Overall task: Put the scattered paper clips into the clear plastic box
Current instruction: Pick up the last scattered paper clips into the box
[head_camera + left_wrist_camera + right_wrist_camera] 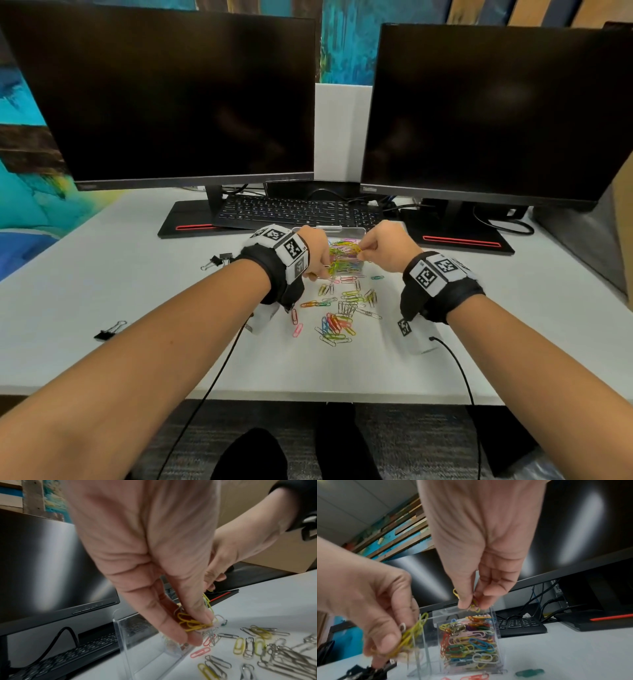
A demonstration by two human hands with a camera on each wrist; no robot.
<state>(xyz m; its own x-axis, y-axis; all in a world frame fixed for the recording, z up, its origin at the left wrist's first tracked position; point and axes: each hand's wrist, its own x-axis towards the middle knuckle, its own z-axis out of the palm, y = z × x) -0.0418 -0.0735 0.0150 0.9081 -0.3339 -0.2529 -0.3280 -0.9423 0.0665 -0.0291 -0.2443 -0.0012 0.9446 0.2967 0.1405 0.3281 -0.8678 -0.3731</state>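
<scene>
The clear plastic box (344, 253) (494, 639) (137, 642) stands on the white desk in front of the keyboard, mostly full of coloured paper clips. My left hand (317, 253) (192, 630) (399, 646) pinches a bunch of yellow clips (193, 624) (412, 635) at the box's near left corner. My right hand (371, 248) (471, 605) pinches a few yellow clips (475, 605) just above the box's open top. Several loose paper clips (342, 308) (257, 649) lie scattered on the desk just near of the box.
Black binder clips (219, 261) (109, 331) lie left on the desk (137, 291). A black keyboard (298, 212) and two dark monitors (178, 96) (496, 113) on stands sit behind the box. Wrist cables trail off the near desk edge.
</scene>
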